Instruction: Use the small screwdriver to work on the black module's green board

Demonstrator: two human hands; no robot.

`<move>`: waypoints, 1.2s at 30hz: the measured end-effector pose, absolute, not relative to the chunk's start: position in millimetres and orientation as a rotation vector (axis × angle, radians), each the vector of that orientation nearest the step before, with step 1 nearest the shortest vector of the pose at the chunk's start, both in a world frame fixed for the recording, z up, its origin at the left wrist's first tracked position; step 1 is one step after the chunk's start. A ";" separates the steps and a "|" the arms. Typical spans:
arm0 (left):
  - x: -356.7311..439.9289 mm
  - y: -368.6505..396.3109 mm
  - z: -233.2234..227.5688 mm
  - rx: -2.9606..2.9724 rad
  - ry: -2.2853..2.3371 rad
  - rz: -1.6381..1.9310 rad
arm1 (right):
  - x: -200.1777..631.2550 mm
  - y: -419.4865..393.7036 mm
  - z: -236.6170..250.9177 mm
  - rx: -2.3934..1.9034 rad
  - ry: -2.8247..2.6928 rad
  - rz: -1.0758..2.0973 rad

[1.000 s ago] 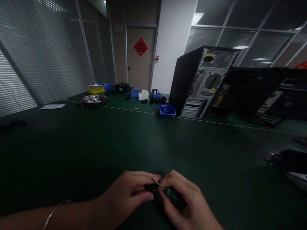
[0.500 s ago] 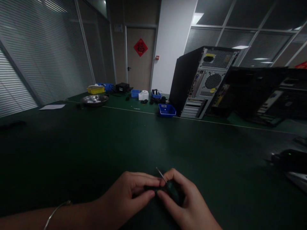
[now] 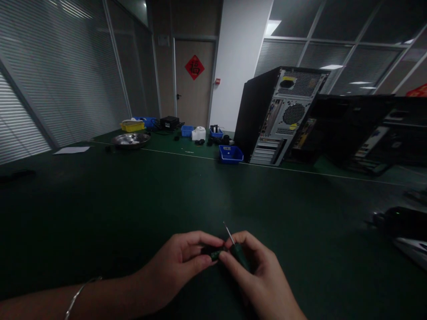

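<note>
My left hand (image 3: 176,266) pinches a small dark green part (image 3: 215,254) between thumb and fingers, low over the green table (image 3: 133,200). My right hand (image 3: 258,275) grips a small screwdriver (image 3: 235,249) by its dark green handle. Its thin metal shaft points up and away from me. Both hands touch at the fingertips around these two things. A thin bracelet (image 3: 78,293) circles my left wrist.
An upright computer tower (image 3: 276,115) shows its rear panel at the far right, with more dark cases beside it. A blue bin (image 3: 231,154) sits near it. A metal bowl (image 3: 131,139), yellow tray (image 3: 132,126) and small items lie at the back. A dark device (image 3: 396,220) rests at the right edge.
The screwdriver shaft has swung from lying across my fingers to pointing upward. Both hands have shifted slightly away from me.
</note>
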State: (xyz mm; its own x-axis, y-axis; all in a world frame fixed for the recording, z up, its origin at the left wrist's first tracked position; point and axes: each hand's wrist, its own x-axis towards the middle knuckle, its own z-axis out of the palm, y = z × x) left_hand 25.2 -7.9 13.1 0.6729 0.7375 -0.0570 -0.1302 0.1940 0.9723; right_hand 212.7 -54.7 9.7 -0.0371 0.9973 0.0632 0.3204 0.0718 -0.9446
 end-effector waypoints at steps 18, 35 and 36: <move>22.1 -5.9 5.1 1.187 0.570 0.609 | 210.9 -56.7 12.9 -1.331 -1.610 0.960; 26.7 -3.8 2.7 1.151 0.424 0.723 | 209.5 -55.4 11.0 -1.293 -1.618 1.007; 26.7 -3.1 2.9 1.148 0.422 0.730 | 209.7 -55.6 10.9 -1.297 -1.634 0.987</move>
State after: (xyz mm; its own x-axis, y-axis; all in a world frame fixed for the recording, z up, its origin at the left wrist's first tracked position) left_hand 26.7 -3.1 2.9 0.7008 0.7108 0.0598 -0.3031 0.2208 0.9270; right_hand 209.7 -55.6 10.9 -0.1440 0.9820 0.1220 0.3488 0.1658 -0.9224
